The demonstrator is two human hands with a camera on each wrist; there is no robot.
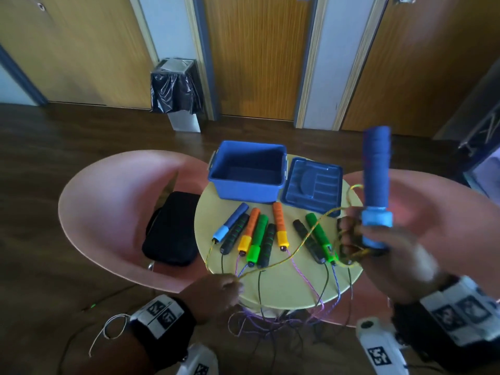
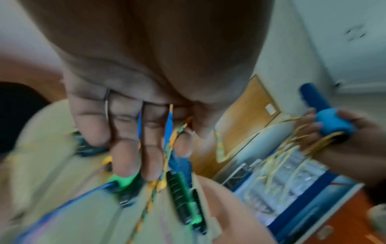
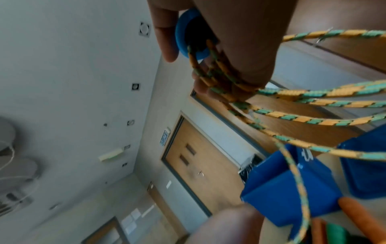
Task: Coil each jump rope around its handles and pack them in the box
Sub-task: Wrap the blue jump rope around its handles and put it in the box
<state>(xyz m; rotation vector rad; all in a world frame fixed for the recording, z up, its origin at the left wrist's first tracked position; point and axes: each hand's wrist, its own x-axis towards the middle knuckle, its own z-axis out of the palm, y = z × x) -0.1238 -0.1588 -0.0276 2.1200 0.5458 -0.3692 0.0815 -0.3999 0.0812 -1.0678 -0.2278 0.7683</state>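
Note:
My right hand (image 1: 362, 239) grips a blue jump-rope handle (image 1: 376, 182) upright above the table's right edge. Loops of its yellow-green rope (image 3: 221, 72) lie around that hand's fingers. The rope (image 1: 284, 259) runs down left to my left hand (image 1: 234, 284), which pinches it between thumb and forefinger (image 2: 183, 143) at the table's front edge. The rope's second blue handle (image 1: 230, 221) lies on the table beside black, orange and green handles (image 1: 259, 234). The open blue box (image 1: 247, 189) stands empty at the back, its lid (image 1: 311, 182) to the right.
The small round yellow table (image 1: 284, 288) sits between two pink chairs (image 1: 108, 201); a black case (image 1: 170, 228) lies on the left one. Purple, blue and black ropes (image 1: 270, 318) hang off the table's front edge. A bin (image 1: 176, 90) stands by the wooden doors.

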